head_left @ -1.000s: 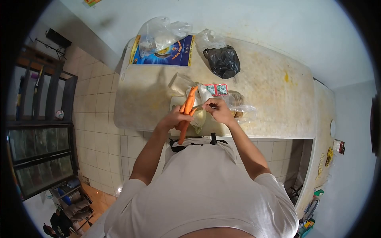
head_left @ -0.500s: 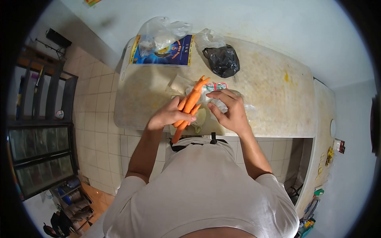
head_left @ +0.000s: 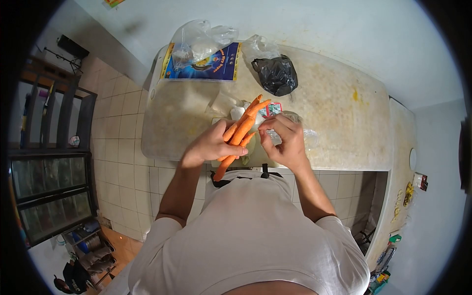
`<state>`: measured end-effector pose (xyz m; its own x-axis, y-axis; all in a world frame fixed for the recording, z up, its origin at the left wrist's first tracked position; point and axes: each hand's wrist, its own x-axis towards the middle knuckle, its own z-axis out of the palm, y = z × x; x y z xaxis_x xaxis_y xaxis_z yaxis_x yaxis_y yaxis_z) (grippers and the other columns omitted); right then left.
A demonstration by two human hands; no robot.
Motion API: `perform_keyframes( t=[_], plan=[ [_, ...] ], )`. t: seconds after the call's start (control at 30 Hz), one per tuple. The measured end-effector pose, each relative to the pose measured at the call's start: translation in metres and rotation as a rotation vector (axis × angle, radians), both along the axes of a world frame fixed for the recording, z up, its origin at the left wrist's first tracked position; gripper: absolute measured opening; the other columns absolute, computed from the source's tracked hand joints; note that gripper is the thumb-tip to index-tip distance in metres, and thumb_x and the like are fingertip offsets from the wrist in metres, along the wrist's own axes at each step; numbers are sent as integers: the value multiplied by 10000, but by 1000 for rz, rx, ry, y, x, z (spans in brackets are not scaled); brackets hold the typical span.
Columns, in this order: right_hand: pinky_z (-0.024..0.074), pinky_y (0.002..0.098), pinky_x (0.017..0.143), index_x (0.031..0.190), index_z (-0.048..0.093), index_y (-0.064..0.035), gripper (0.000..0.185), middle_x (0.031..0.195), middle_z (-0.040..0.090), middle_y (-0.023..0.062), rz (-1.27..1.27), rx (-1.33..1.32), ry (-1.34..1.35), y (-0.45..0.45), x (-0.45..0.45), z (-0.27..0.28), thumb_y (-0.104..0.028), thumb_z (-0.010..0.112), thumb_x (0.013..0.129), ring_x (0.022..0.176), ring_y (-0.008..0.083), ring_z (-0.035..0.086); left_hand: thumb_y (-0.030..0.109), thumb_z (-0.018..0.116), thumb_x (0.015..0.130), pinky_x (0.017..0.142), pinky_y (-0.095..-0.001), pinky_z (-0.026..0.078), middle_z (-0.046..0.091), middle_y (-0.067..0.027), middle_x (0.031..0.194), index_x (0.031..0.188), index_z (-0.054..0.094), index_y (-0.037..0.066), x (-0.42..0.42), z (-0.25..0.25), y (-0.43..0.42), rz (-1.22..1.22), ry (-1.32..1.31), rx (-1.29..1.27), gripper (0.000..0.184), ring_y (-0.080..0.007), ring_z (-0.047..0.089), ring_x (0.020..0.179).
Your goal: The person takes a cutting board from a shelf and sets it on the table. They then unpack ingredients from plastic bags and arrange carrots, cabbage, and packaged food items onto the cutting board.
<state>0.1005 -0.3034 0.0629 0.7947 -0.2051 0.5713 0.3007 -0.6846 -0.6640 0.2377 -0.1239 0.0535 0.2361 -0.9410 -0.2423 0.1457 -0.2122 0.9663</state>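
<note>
My left hand [head_left: 212,144] is closed around a bunch of orange carrots [head_left: 243,130], held at a slant above the table. The thumb lies across them, and their lower ends stick out below the hand. My right hand [head_left: 286,140] is pinched at the thin tip of a small carrot on the bunch's right side. Partly hidden under the hands are a pale green vegetable [head_left: 250,156] and a light board [head_left: 216,162]. Just behind the carrots lies a small packet with a red edge [head_left: 272,109], beside crumpled clear plastic [head_left: 309,135].
A stained pale table [head_left: 339,108] stands against the wall. Toward its back are a blue and yellow printed sheet [head_left: 227,69], a clear plastic bag [head_left: 196,42] on it, and a black plastic bag [head_left: 276,76]. A dark rack [head_left: 54,113] stands at the left.
My right hand's thumb and finger have closed from apart into a pinch at the carrot tip. The carrots in my left hand have shifted slightly to the right.
</note>
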Motion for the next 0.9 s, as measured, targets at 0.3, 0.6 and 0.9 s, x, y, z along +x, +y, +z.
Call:
perform_keyframes(
  t=[0.3,0.6,0.9],
  plan=[
    [476,364,598,750,590,-24,97,738,611,105,-101,-243,-52,6,-1,1,-16,644,670,667,296,609,111,782,741,654,-301,496,615,-28,819,1012,614,3,-15,16,0,11,-44,-10,336,-118,603,703],
    [483,341,599,771,637,-53,133,740,644,61,-17,-26,-73,0,-4,0,-13,668,648,639,248,623,100,785,741,653,-301,493,614,-27,809,1000,607,5,-14,22,1,-17,36,0,328,-119,601,695],
    [478,339,595,759,636,-17,90,734,647,98,-35,-146,-117,0,-8,8,-7,676,678,644,256,620,55,784,733,662,-276,463,593,-14,827,976,597,6,-21,29,0,-4,-76,-36,310,-103,552,736]
  ],
)
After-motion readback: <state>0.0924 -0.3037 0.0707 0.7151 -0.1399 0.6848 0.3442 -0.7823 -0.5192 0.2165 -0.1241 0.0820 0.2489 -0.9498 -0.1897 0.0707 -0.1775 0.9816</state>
